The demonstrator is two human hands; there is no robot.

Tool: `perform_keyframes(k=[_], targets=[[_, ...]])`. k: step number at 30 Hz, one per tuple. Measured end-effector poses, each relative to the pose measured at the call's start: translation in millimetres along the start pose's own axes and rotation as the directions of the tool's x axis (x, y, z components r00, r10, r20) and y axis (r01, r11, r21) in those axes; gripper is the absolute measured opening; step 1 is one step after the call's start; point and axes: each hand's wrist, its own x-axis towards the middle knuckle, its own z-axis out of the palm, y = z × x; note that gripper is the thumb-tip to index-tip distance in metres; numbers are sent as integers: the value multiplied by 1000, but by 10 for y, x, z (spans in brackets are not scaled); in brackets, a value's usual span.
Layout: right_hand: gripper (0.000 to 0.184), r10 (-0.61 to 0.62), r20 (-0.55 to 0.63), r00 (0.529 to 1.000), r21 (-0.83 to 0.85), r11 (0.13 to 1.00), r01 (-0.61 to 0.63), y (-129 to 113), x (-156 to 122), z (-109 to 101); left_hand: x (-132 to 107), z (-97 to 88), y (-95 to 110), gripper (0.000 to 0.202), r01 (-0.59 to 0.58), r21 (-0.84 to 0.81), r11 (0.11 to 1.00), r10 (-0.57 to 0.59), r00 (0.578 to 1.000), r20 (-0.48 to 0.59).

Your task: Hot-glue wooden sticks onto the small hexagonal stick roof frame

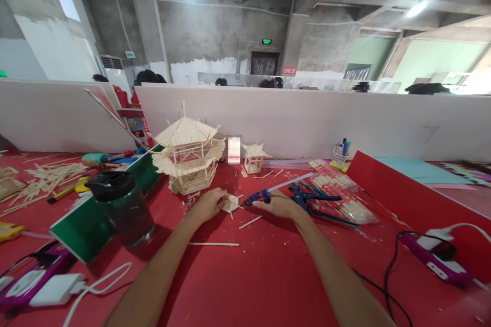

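Forearms point(163, 260) converge forward; left hand point(210, 203) pinching stick frame point(231, 205), right hand point(281, 205) clamped around glue gun point(256, 197).

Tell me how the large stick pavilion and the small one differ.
Size: the large pavilion is much taller and wider than the small pavilion.
Roof: the large pavilion has stacked tiers, while the small pavilion shows a single roof.
Top: a long spire rises from the large pavilion; the small pavilion has nothing as tall.
Shared: both are built of pale sticks and stand upright on the red table.
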Motion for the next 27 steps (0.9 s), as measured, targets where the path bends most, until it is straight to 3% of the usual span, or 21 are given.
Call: perform_keyframes(k=[27], targets=[[37, -5, -24, 1000, 22, 1000, 6, 29, 11, -2, 0, 18, -13, 15, 13, 3, 1000, -13, 1000, -3]])
